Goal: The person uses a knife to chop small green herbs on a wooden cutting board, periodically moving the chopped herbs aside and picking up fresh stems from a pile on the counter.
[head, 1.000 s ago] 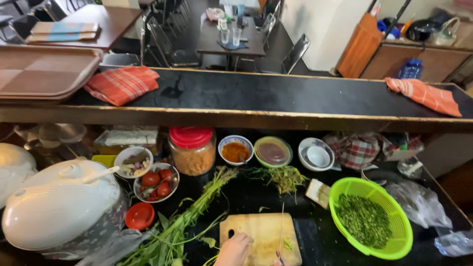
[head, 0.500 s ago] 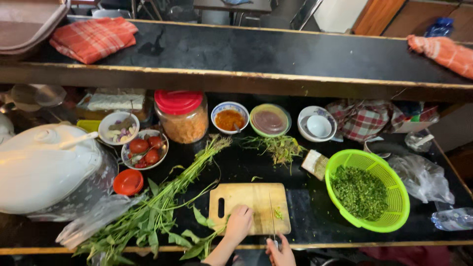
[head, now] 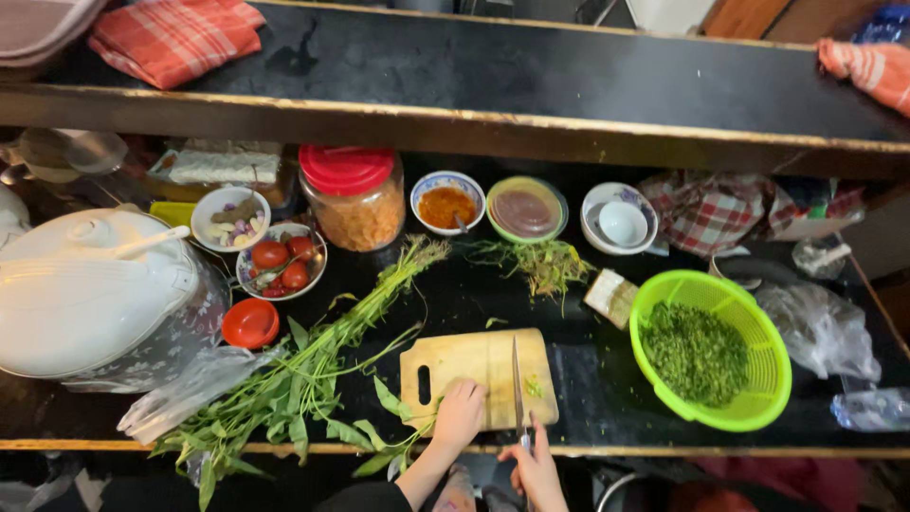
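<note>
Two hands show at the bottom centre of my frame. The left hand (head: 461,413) lies palm down on the lower left part of the wooden cutting board (head: 479,377), fingers curled loosely, pressing the stems of the leafy greens (head: 303,379) where they reach the board's edge. The right hand (head: 536,466) sits just below the board at the counter's near edge, fingers closed around the handle of a kitchen knife (head: 518,387); the blade runs straight up the frame across the board, and a small pile of chopped green bits lies just right of it.

The board rests on a black counter (head: 588,379) with a worn yellow front edge. The greens fan from the lower left up toward the centre. Right of the board stands a lime-green colander (head: 758,379) holding chopped greens. Left of centre I see a white rice cooker (head: 85,294), a small red lid (head: 250,323) and a bowl of tomatoes (head: 281,262). Along the back stand a red-lidded jar (head: 353,197), a bowl of orange sauce (head: 447,203) and a covered bowl (head: 525,210). Above runs a raised black shelf (head: 531,85), with a red checked cloth (head: 175,38) at upper left.
</note>
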